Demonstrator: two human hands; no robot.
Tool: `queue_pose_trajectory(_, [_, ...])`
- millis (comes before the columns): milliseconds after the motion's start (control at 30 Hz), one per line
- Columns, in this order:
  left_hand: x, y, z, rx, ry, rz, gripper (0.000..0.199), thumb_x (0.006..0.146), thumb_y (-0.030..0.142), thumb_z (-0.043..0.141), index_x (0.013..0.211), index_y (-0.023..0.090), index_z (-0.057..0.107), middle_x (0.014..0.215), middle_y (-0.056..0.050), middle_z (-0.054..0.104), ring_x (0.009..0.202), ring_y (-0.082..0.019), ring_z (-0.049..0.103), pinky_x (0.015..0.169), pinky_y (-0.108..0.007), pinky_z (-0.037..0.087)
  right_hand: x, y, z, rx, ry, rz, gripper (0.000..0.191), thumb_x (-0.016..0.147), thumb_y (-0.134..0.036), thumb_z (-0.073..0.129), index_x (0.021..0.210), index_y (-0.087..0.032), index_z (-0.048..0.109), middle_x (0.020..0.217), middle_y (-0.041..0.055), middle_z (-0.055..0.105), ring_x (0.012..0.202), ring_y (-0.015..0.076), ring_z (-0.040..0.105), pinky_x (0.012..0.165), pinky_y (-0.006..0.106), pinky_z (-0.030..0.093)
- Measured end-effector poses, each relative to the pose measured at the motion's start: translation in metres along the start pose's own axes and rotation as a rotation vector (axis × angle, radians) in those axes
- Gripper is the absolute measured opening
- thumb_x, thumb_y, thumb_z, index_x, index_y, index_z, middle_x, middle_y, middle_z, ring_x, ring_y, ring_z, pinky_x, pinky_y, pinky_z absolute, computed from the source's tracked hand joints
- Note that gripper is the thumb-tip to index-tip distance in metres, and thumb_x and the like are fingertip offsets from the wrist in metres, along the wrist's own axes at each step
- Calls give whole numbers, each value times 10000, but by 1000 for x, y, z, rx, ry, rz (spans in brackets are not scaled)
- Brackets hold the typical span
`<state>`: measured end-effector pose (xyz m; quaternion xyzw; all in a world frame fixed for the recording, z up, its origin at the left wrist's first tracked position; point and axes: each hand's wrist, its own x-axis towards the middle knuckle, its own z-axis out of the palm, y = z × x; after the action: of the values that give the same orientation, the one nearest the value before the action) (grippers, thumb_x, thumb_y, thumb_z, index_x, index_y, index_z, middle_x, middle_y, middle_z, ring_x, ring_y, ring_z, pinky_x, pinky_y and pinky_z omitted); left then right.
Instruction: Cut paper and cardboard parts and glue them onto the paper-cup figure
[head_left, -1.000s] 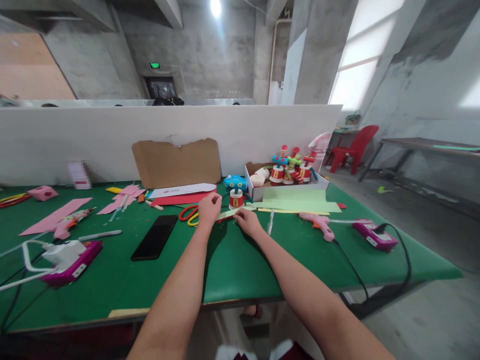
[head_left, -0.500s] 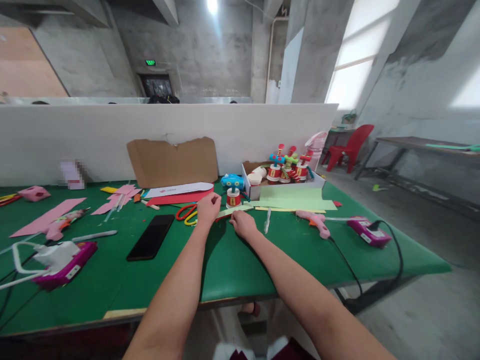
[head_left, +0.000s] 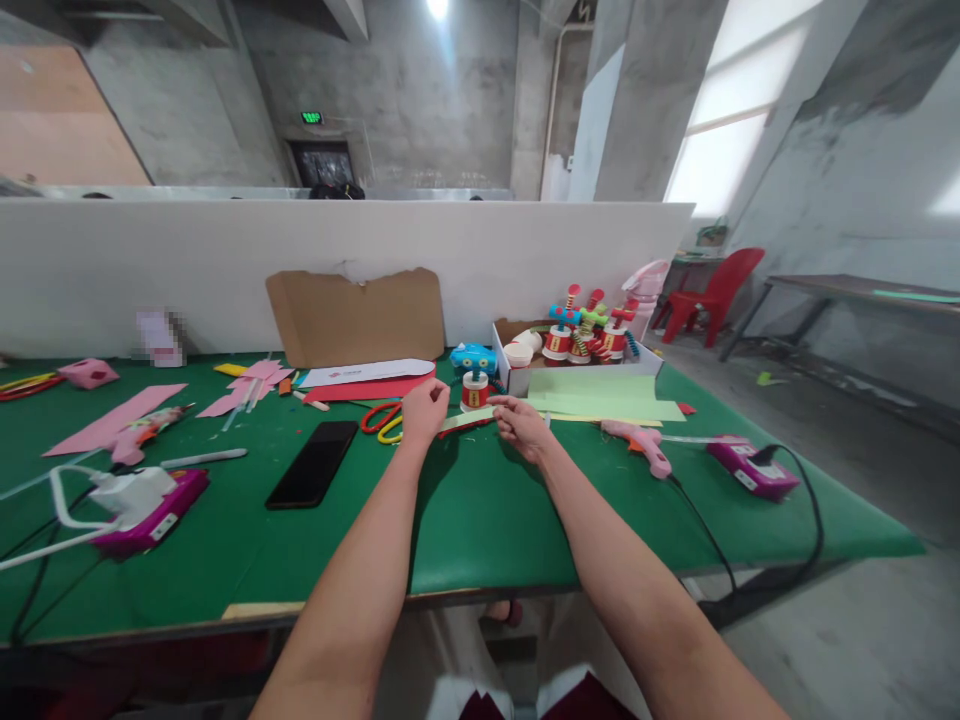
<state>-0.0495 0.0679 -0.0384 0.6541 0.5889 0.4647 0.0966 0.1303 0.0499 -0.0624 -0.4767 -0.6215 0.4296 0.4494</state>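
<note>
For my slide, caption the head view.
Hands flank a pale green paper strip near a blue-headed red cup figure.

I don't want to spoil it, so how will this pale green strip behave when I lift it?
The strip will probably bend or twist easily, since it looks thin and narrow. It's likely very light, as it looks like paper. It might crease at the end that the right hand seems to pinch.

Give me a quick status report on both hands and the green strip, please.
Right hand pinching green strip at right end. Left hand at other end, hold unclear. Blue-headed figure close behind strip; scissors beside left hand.
</note>
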Motion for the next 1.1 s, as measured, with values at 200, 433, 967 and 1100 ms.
queue_pose_trajectory(200, [0, -1, 2, 5, 0, 3, 170, 775, 283, 503, 679, 191, 608, 608, 3, 601, 599, -137, 521, 624, -241, 376, -3, 0, 26, -448, -35, -97, 62, 763, -175, 612, 705, -165, 633, 683, 3, 603, 689, 133, 534, 676, 251, 391])
queue_pose_trajectory(433, [-1, 0, 4, -7, -18, 12, 165, 765, 270, 505, 666, 188, 608, 597, -1, 587, 589, -138, 507, 604, -243, 368, -8, -4, 45, -640, -33, -39, 58, 770, -132, 591, 727, -168, 577, 859, 80, 611, 773, 181, 560, 673, 279, 378])
queue_pose_trajectory(967, [3, -5, 2, -56, -7, -27, 188, 770, 310, 488, 687, 189, 607, 590, 13, 597, 580, -128, 530, 615, -233, 403, -5, -14, 11, 482, -78, 89, 223, 743, -261, 565, 956, -206, 535, 614, -86, 432, 405, 26, 245, 386, 146, 194])
queue_pose_trajectory(1100, [2, -5, 2, -65, -11, -28, 189, 765, 308, 488, 689, 184, 608, 593, 9, 598, 581, -129, 528, 614, -235, 403, -8, -17, 5, 344, -87, 74, 186, 801, -284, 513, 943, -197, 596, 577, -86, 411, 394, 34, 237, 392, 163, 204])
